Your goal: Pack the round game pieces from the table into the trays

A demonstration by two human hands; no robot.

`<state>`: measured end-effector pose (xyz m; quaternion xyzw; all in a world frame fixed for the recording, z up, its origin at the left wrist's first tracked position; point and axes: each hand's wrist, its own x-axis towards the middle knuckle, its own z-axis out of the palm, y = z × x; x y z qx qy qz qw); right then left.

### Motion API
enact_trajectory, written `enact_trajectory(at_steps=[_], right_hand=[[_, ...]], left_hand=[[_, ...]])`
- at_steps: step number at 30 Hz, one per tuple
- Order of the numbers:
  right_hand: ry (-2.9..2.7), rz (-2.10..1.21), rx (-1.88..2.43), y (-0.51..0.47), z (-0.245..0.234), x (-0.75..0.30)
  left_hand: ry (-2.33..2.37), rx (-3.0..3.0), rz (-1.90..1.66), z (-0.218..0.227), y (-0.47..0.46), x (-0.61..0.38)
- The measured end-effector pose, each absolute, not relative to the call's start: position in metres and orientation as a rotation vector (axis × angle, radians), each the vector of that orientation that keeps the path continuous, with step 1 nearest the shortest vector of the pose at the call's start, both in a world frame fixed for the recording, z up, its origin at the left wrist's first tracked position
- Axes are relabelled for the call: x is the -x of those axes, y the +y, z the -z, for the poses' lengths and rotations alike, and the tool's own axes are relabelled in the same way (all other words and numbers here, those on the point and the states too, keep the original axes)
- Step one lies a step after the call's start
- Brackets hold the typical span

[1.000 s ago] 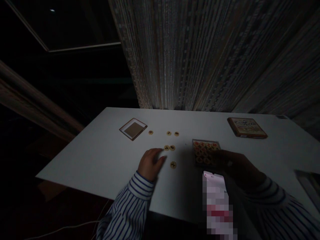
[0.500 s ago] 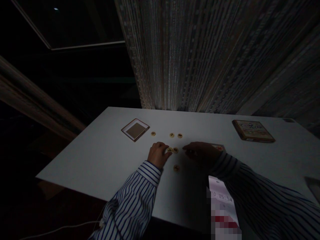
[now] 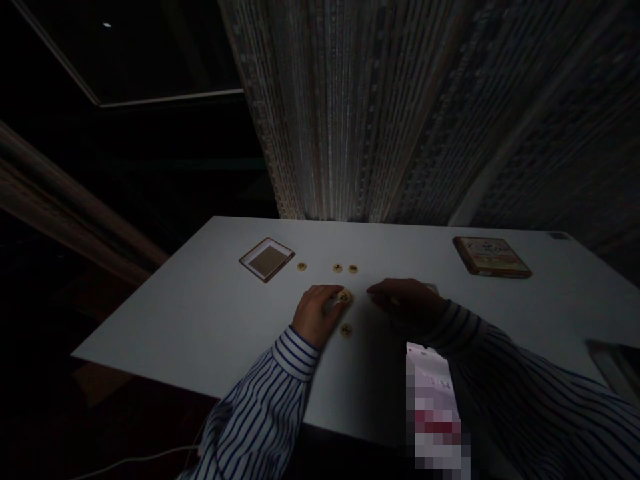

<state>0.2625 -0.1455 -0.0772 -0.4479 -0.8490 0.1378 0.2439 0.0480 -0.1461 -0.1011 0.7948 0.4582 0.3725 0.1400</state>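
Observation:
Between the thumb and fingers of my left hand (image 3: 316, 315) is a round wooden Chinese chess piece (image 3: 344, 296) with a dark character. It covers the spot where another piece lay, so I cannot tell whether it rests on that one. To the right, my right hand (image 3: 407, 303) hovers in shadow, its fingers curled together; what they hold, if anything, is hidden. Loose chess pieces lie around: one nearer me (image 3: 346, 330), two side by side beyond my hands, a left one (image 3: 338, 268) and a right one (image 3: 353, 269), and another farther left (image 3: 301, 266).
A shallow open box part (image 3: 243, 260) lies at the left on the white table (image 3: 190, 313). A flat box with a printed lid (image 3: 493, 257) is at the right. A lit phone (image 3: 433, 380) showing a timer is under my right forearm. A patterned curtain (image 3: 340, 133) hangs behind the table.
My left hand has moved the chess piece slightly right, over the piece that lay beside it, which is now hidden. My right hand stays about where it was. The view has shifted slightly.

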Motion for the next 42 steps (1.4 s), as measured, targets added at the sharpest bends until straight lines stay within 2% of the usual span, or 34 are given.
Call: enact_trajectory(at_steps=[12, 18, 25, 36, 42], right_hand=[[-1.931, -0.871, 1.323, -0.167, 0.052, -0.275], [-1.752, -0.969, 1.279, -0.177, 0.055, -0.290], [-1.858, -0.708, 1.127, -0.185, 0.075, -0.300], [-1.913, -0.576, 1.037, -0.191, 0.078, -0.306], [-2.076, -0.391, 1.014, -0.180, 0.080, -0.322]], left_hand=[[1.099, -2.162, -1.067, 0.081, -0.166, -0.093], [1.054, -1.684, -1.120, 0.082, -0.173, -0.113], [0.909, -1.164, -1.085, 0.087, -0.172, -0.126], [0.966, -1.156, -1.049, 0.081, -0.174, -0.136], [0.986, -1.182, -0.997, 0.079, -0.169, -0.140]])
